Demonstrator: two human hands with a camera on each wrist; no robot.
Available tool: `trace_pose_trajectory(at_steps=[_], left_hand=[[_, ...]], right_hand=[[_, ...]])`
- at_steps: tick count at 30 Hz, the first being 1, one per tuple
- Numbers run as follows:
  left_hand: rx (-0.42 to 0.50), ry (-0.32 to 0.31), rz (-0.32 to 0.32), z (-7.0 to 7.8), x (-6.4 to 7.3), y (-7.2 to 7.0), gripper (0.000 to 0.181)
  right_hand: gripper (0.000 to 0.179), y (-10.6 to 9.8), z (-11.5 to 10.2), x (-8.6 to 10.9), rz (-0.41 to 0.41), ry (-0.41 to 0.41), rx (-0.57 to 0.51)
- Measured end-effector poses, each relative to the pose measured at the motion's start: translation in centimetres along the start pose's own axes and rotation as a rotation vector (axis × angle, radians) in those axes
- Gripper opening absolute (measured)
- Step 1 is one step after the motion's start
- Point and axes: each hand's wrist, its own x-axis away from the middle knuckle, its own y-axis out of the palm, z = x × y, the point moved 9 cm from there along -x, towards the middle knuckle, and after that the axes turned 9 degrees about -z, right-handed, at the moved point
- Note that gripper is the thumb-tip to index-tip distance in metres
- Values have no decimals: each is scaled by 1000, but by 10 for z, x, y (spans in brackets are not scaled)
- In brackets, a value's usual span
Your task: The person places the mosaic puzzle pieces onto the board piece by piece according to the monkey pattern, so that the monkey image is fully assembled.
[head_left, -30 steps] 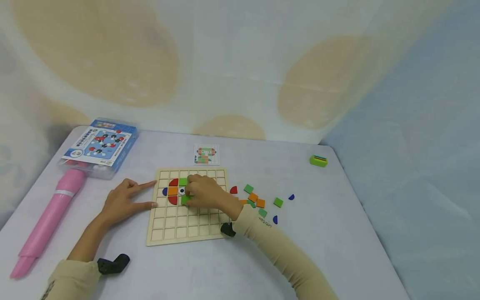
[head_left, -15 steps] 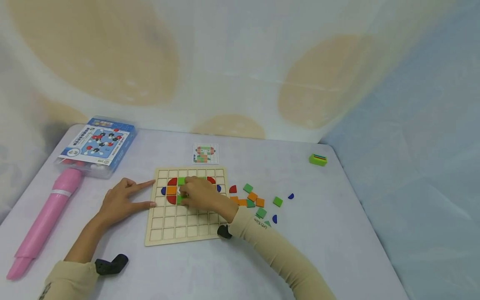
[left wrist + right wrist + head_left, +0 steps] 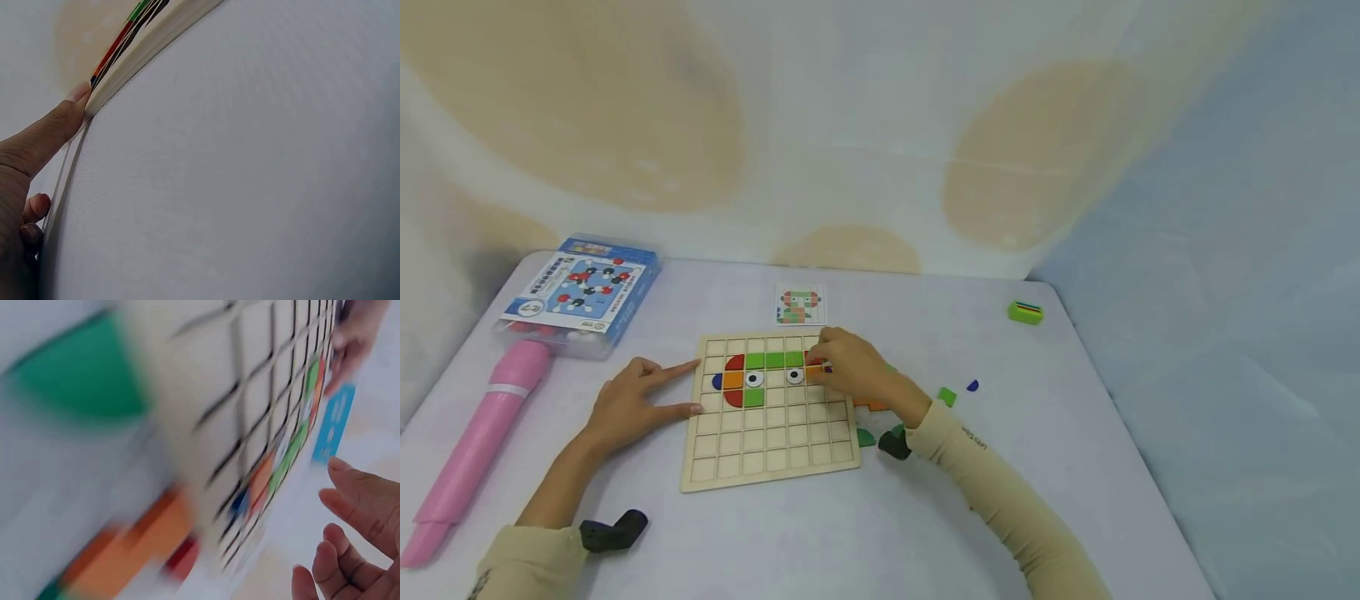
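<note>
A wooden grid board (image 3: 730, 468) lies on the table. Its upper cells hold red quarter-round tiles (image 3: 734, 399), green squares (image 3: 774, 360), an orange square (image 3: 733, 380), a blue half-round tile (image 3: 717, 381) and two eye tiles (image 3: 794, 376). My left hand (image 3: 625, 408) touches the board's left edge with straight thumb and index finger; the left wrist view shows its thumb (image 3: 59, 128) against the rim. Over the board's upper right hovers my right hand (image 3: 857, 367), hiding tiles there in the head view. In the right wrist view its fingers (image 3: 359, 500) are apart, nothing between them.
A small picture card (image 3: 801, 305) lies behind the board. Loose tiles (image 3: 947, 396) are scattered to its right, partly behind the right arm. Boxed set (image 3: 580, 287) and pink tube (image 3: 478, 442) lie left; a lime-green block (image 3: 1026, 312) sits at back right.
My right hand has moved right from the left eye tile, uncovering both eye tiles and the green row. The left hand keeps its place at the board's edge.
</note>
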Motion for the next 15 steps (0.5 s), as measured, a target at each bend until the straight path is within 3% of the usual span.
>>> trace_pose_trajectory(at_steps=[8, 15], left_hand=[[-1, 2, 17, -4, 0, -2, 83], [8, 8, 14, -3, -1, 0, 82]], right_hand=[[24, -12, 82, 42, 33, 190, -74], [26, -2, 118, 61, -32, 242, -111]])
